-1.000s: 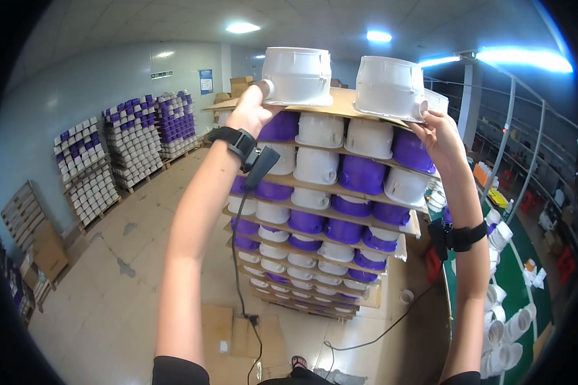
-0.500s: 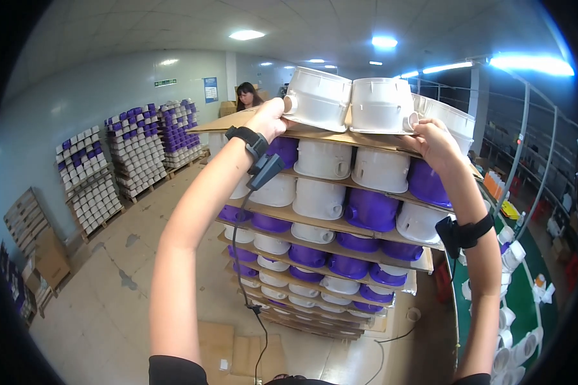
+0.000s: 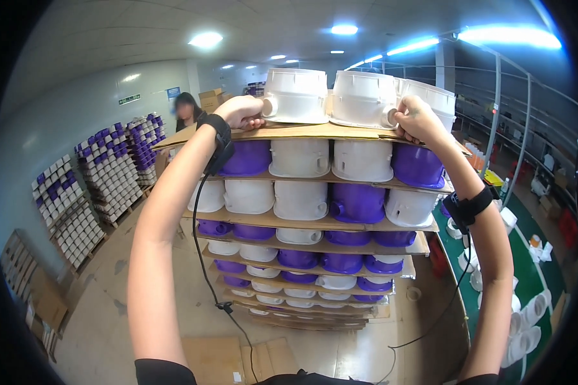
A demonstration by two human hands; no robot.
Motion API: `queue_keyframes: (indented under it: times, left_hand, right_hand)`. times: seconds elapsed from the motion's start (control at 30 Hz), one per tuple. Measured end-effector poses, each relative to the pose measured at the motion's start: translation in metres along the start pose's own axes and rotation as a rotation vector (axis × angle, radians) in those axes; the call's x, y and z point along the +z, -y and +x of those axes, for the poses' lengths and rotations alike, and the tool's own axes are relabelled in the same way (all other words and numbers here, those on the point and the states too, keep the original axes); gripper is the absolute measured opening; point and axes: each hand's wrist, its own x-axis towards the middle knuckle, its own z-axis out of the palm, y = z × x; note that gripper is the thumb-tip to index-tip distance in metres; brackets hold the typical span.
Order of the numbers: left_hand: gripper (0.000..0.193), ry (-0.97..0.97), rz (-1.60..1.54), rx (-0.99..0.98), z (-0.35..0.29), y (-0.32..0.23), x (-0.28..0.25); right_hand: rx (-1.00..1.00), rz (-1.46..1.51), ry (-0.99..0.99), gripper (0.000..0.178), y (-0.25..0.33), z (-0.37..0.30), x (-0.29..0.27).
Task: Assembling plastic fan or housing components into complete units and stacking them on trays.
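High on top of the tall stack, two white tubs sit side by side on a cardboard sheet (image 3: 315, 132). Both arms reach up. Left hand (image 3: 241, 111) curls against the left white tub (image 3: 297, 96); right hand (image 3: 416, 119) grips the right white tub (image 3: 363, 99) at its edge. Fingers are partly hidden behind the tubs. Lower layers get small and blurry.

A single fisheye view from the person's head faces forward and slightly up at a tall stack of white and purple tubs (image 3: 315, 212) layered between cardboard sheets (image 3: 315, 133), close enough that it fills the middle. Both raised forearms enter from the lower edge. Ceiling lights (image 3: 206, 40) curve along the top rim, the floor (image 3: 103, 289) bends away at lower left
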Motion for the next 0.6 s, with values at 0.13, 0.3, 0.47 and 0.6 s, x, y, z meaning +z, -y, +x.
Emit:
queue_keyframes:
  times: [0.13, 0.3, 0.47, 0.6]
  left_hand:
    - [0.027, 0.012, 0.019, 0.013, 0.005, 0.003, 0.002]
    - [0.026, -0.040, 0.183, 0.078, 0.008, 0.007, -0.002]
    - [0.023, -0.178, 0.292, 0.217, -0.007, 0.009, 0.005]
    - [0.032, -0.268, 0.332, 0.425, -0.025, 0.017, 0.007]
  right_hand:
    - [0.001, -0.065, -0.051, 0.015, 0.001, -0.001, 0.003]
    - [-0.249, -0.284, -0.261, 0.010, 0.002, -0.017, 0.008]
    - [-0.623, -0.404, -0.225, 0.015, 0.020, -0.042, 0.026]
    - [-0.635, -0.443, -0.102, 0.021, 0.013, -0.045, 0.033]
